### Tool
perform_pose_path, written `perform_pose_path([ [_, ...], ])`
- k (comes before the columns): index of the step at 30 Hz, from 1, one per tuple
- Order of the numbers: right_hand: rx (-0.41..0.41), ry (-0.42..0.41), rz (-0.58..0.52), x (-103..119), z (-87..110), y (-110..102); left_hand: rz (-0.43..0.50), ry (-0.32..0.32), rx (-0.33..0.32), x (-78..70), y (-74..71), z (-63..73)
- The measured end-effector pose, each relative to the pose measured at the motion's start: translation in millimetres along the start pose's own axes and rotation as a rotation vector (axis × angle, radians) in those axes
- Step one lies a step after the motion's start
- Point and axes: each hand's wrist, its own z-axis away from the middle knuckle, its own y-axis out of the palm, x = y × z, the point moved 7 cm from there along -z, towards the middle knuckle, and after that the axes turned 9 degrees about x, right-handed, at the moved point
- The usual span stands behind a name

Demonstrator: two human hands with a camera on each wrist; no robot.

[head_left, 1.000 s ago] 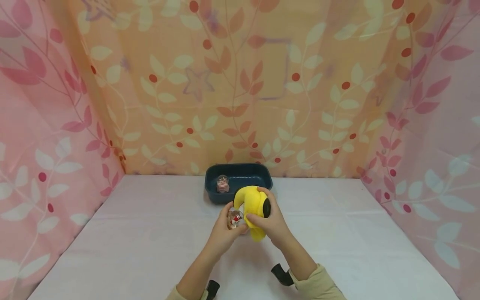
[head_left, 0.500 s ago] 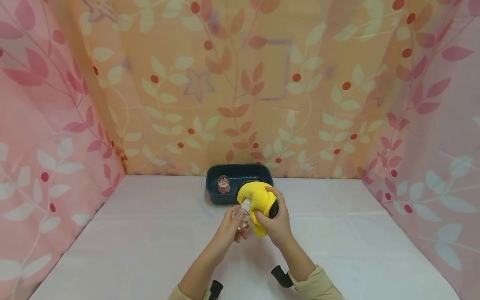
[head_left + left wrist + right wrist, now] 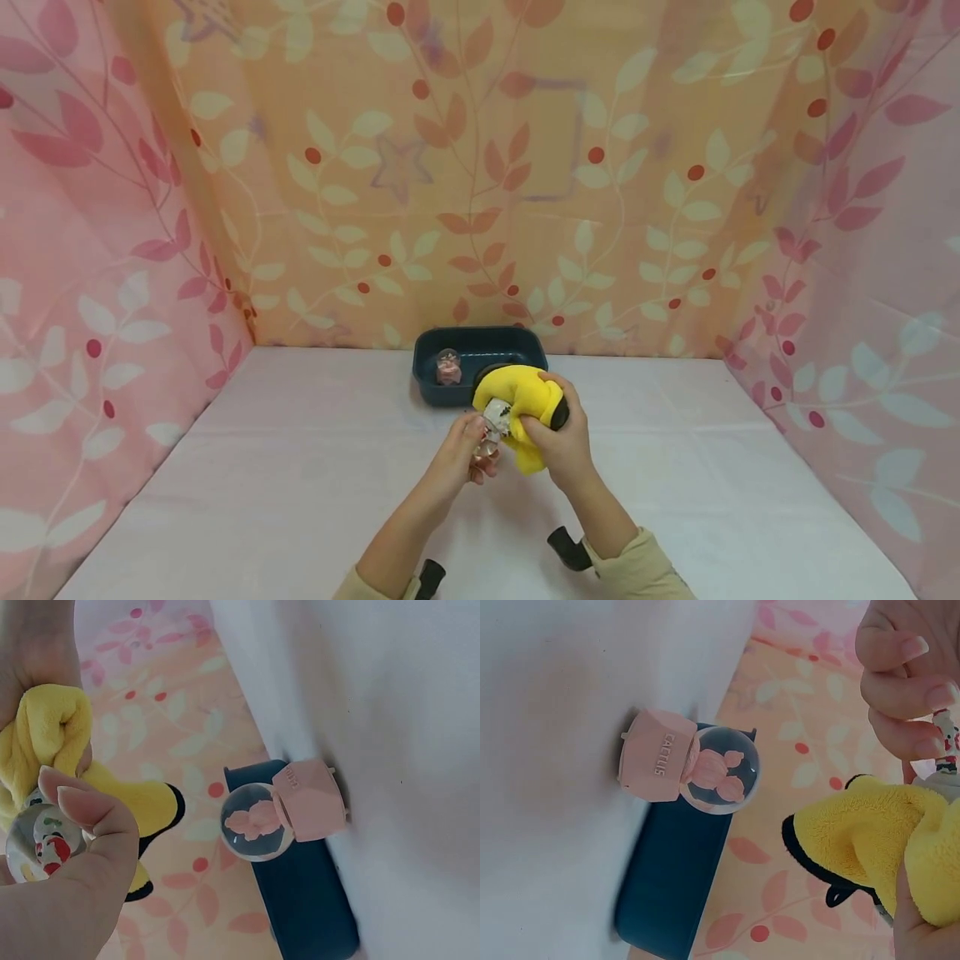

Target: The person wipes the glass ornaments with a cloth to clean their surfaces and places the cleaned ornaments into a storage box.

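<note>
My left hand (image 3: 452, 457) holds a small snow globe (image 3: 45, 836). Its clear ball has a red-and-white figure inside, and its white base (image 3: 496, 414) faces the cloth in the head view. A yellow plush cloth (image 3: 513, 386) with black trim is bunched in my right hand (image 3: 564, 442), thumb pressed into it. The cloth touches the globe's base, and its loose end (image 3: 150, 806) hangs beyond the hands. In the right wrist view, small painted figures (image 3: 946, 742) show on the globe near the left fingertips.
Past the hands, a pink-based snow globe (image 3: 660, 757) marked with raised letters stands on the white table (image 3: 300, 467). A dark blue basin (image 3: 480, 332) is behind it. Another pink globe (image 3: 448, 367) sits in the basin's left part. Patterned curtains (image 3: 480, 167) enclose the table.
The left hand has turned the snow globe, so its white base shows instead of the red figure. The right hand and cloth have shifted slightly right, with the cloth against the base.
</note>
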Motion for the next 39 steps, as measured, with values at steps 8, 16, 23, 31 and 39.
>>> perform_pose_path([
  [8,-0.049,0.051,-0.101,-7.2,-4.5,-8.3,0.002,0.007,0.001,0.4,-2.4,0.4],
  [16,-0.004,0.054,-0.207,-5.5,-5.6,-7.3,-0.043,0.017,-0.040,-2.0,-4.3,2.7],
  [23,0.204,0.095,-0.009,-6.0,-5.0,10.9,-0.094,0.025,-0.065,-2.8,-5.6,3.6],
  [31,0.151,0.049,0.087,-9.6,-1.5,10.9,-0.077,-0.008,-0.138,-0.2,-10.5,4.0],
  [39,0.058,-0.118,0.138,-0.2,2.4,7.6,-0.006,0.010,-0.041,-4.9,-2.4,0.2],
])
